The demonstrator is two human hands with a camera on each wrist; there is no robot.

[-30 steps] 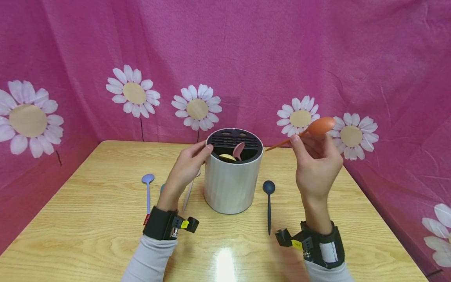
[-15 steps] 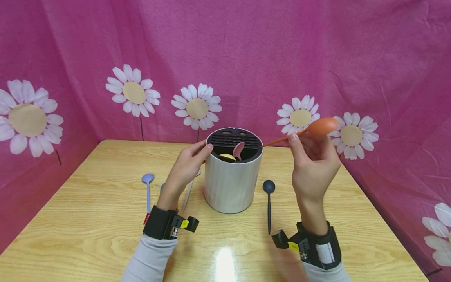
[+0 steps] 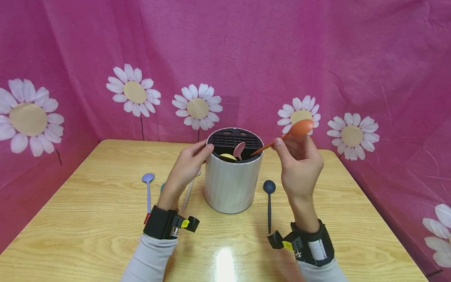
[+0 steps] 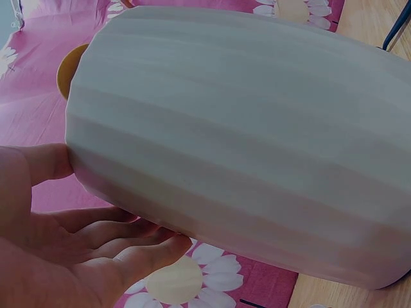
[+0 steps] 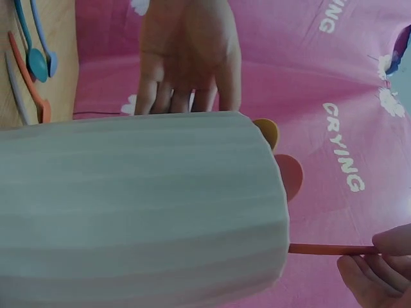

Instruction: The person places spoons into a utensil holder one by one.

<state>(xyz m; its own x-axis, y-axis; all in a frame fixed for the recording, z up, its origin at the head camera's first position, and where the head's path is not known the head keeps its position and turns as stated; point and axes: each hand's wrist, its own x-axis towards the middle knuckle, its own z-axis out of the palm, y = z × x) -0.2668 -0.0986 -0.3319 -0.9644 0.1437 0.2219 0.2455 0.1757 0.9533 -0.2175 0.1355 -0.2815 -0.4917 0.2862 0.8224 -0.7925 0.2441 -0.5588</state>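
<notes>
My right hand [image 3: 301, 168] pinches an orange spoon [image 3: 300, 128] by its handle, bowl up to the right. The handle's end slants over the opening of a white ribbed utensil holder [image 3: 230, 188] with a dark slotted top. In the right wrist view, the orange handle [image 5: 331, 249] passes behind the holder's rim. A pink utensil [image 3: 239, 149] and a yellow utensil [image 3: 228, 157] stand inside, their lower parts hidden. My left hand [image 3: 184, 166] rests against the holder's left side, thumb at the rim; in the left wrist view its fingers [image 4: 151, 260] lie fairly straight along the wall.
A dark ladle [image 3: 269, 196] lies right of the holder. On the left lie a lavender spoon [image 3: 148, 188] and a pale-handled utensil [image 3: 188, 194]. The right wrist view also shows a teal spoon [image 5: 37, 64] and a red-orange utensil [image 5: 29, 80]. A pink flowered cloth [image 3: 246, 58] surrounds the wooden table.
My right hand has moved left with the orange spoon, bringing the handle's end from beside the holder to over its opening. The left hand and the holder have stayed put.
</notes>
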